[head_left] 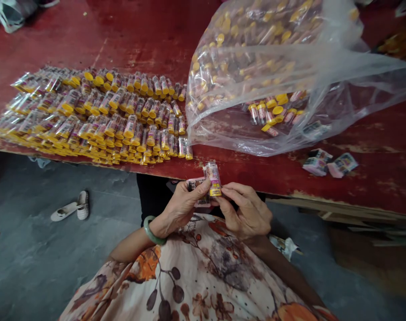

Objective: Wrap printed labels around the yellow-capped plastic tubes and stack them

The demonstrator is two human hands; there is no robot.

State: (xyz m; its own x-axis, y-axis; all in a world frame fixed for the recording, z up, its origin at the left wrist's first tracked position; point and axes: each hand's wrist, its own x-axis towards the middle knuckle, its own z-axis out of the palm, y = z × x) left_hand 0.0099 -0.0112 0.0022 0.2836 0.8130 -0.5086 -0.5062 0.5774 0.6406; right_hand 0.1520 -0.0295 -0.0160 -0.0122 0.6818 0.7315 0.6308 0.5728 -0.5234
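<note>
A small clear tube with a yellow cap (213, 179) stands between my two hands, just below the red table's front edge (243, 171). My left hand (182, 206), with a green bangle on the wrist, pinches the tube from the left and also holds a folded printed label (196, 186). My right hand (246, 211) pinches the tube's capped lower end from the right. Both hands are closed on it, over my lap in a flowered dress.
Several rows of the same yellow-capped tubes (99, 116) lie on the table at the left. A big clear plastic bag (289, 71) holds many more at the right. Two small printed packets (330, 164) lie near the right edge. White shoes (72, 208) sit on the grey floor.
</note>
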